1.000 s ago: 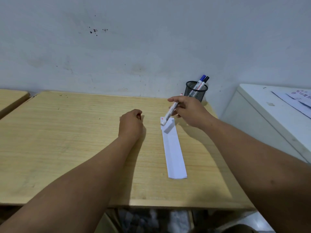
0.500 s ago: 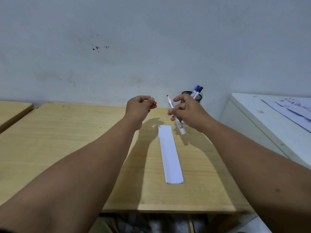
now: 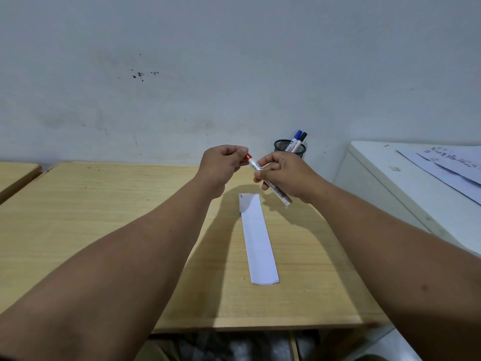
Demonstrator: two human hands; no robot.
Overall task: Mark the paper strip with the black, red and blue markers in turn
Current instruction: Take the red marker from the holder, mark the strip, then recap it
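A white paper strip (image 3: 258,238) lies lengthwise on the wooden table (image 3: 104,217), with a small red mark at its far left corner. Above its far end my right hand (image 3: 283,175) grips the white barrel of the red marker (image 3: 276,188). My left hand (image 3: 223,165) pinches the red cap (image 3: 248,157), which sits on the marker's tip. The blue marker (image 3: 296,138) and the black marker (image 3: 302,139) stand in a black mesh pen cup (image 3: 283,147) at the back by the wall.
A white cabinet (image 3: 390,194) stands right of the table, with printed sheets (image 3: 447,162) on top. A second wooden table edge (image 3: 15,175) shows at far left. A grey wall runs behind.
My right hand lifted the red marker off the strip's far end, leaving a red mark. Both hands rose, and the cap in my left hand has met the marker's tip.
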